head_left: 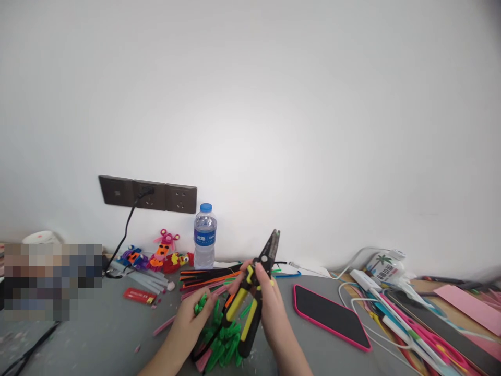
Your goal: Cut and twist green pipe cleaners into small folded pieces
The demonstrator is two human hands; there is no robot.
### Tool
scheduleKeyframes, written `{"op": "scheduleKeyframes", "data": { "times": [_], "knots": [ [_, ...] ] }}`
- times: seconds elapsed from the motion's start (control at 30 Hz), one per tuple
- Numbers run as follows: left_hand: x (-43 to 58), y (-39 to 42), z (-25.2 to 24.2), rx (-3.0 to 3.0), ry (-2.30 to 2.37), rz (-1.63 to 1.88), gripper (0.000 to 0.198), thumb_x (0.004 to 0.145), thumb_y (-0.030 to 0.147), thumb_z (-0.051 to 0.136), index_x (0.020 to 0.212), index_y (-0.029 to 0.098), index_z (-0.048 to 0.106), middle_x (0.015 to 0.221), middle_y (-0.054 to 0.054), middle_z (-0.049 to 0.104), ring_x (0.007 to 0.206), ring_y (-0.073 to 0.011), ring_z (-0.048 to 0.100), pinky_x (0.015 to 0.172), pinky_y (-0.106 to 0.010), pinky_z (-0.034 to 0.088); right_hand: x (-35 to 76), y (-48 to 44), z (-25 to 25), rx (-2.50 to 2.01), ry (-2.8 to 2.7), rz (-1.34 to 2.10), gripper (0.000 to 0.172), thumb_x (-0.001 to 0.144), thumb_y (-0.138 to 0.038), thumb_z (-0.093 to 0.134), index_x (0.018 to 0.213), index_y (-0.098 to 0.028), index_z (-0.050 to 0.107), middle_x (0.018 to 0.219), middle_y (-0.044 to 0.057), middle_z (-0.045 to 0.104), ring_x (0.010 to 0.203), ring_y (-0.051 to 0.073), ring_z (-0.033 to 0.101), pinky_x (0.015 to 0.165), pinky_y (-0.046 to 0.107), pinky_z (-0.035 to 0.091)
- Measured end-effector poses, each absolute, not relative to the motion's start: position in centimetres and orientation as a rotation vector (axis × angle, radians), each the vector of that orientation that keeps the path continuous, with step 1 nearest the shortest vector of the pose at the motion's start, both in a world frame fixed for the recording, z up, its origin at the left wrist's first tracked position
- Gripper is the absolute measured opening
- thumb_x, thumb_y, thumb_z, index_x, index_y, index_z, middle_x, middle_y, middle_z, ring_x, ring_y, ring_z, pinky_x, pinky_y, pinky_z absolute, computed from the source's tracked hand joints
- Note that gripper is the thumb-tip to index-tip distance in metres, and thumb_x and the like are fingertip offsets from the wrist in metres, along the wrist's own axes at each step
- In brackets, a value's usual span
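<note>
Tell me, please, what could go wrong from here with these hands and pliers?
The left hand might drop its green pieces, which could get lost in the green pile below. The pliers in the right hand have their handles apart, so closing them carelessly might pinch skin. The bottle stands upright beyond the hands; a bump could tip it.

One wire stripper [264, 259], perhaps three figures [162, 251]

Bottle [204, 251] behind and left of pliers [265, 258], phone [331, 317] on tabletop [332, 360] to their right
</note>
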State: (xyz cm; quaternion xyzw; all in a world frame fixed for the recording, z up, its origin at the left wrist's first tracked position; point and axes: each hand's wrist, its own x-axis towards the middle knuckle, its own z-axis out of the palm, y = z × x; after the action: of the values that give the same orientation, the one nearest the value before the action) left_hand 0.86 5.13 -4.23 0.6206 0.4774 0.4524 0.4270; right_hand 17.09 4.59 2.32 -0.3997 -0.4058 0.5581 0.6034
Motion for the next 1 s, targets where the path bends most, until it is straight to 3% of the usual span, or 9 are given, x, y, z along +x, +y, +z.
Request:
{"op": "scheduleKeyframes", "data": {
  "times": [0.13,0.23,0.47,0.6,0.83,1.0],
  "knots": [
    [0.7,5.1,-4.5,1.433,1.146,1.153,0.037,0.086,0.053,0.053,0.069,0.021,0.049,0.052,0.009,0.03,0.046,-0.0098,0.03,0.045,-0.02,0.026,18.8,5.3,3.0,-0.869,-0.836,1.229,0.04,0.074,-0.06,0.063,0.078,-0.021,0.057,0.051,-0.003,0.058,0.051,0.02,0.06,0.05,0.028,0.046],
    [0.8,5.2,-4.8,1.266,1.059,1.223,0.035,0.083,0.054,0.058,0.071,0.021,0.05,0.052,0.011,0.026,0.043,-0.0079,0.026,0.042,-0.019,0.025,20.0,5.6,2.9,-0.935,-0.755,1.171,0.039,0.072,-0.058,0.065,0.077,-0.02,0.056,0.049,-0.004,0.054,0.048,0.017,0.057,0.046,0.025,0.043],
    [1.3,5.4,-3.4,0.777,0.753,1.311,0.037,0.078,0.054,0.066,0.077,0.019,0.055,0.056,0.008,0.042,0.044,-0.0065,0.029,0.042,-0.018,0.033,21.1,5.7,1.8,-1.103,-0.714,1.176,0.037,0.069,-0.048,0.073,0.075,-0.021,0.049,0.049,-0.008,0.047,0.044,0.011,0.046,0.045,0.023,0.04],
    [1.1,5.5,-2.4,0.617,0.645,1.287,0.039,0.078,0.055,0.066,0.076,0.018,0.054,0.055,0.009,0.036,0.046,-0.0067,0.024,0.043,-0.018,0.032,21.0,6.0,0.8,-1.241,-0.844,1.132,0.037,0.071,-0.048,0.071,0.087,-0.022,0.052,0.051,-0.008,0.048,0.044,0.011,0.043,0.046,0.023,0.039],
    [0.4,5.3,-3.3,1.079,0.783,1.184,0.045,0.084,0.056,0.056,0.062,0.022,0.037,0.05,0.012,0.022,0.045,-0.008,0.012,0.041,-0.02,0.019,22.7,6.3,0.3,-1.382,-0.932,0.971,0.038,0.069,-0.048,0.069,0.089,-0.021,0.052,0.05,-0.008,0.047,0.042,0.011,0.042,0.043,0.023,0.035],
    [0.5,4.2,-3.1,1.833,1.037,0.939,0.033,0.092,0.044,0.047,0.069,0.02,0.046,0.056,0.008,0.032,0.051,-0.0102,0.032,0.051,-0.022,0.024,23.0,6.1,1.3,-1.369,-0.836,0.936,0.043,0.066,-0.049,0.071,0.091,-0.022,0.048,0.052,-0.009,0.05,0.044,0.011,0.044,0.045,0.023,0.036]
  ]
}}
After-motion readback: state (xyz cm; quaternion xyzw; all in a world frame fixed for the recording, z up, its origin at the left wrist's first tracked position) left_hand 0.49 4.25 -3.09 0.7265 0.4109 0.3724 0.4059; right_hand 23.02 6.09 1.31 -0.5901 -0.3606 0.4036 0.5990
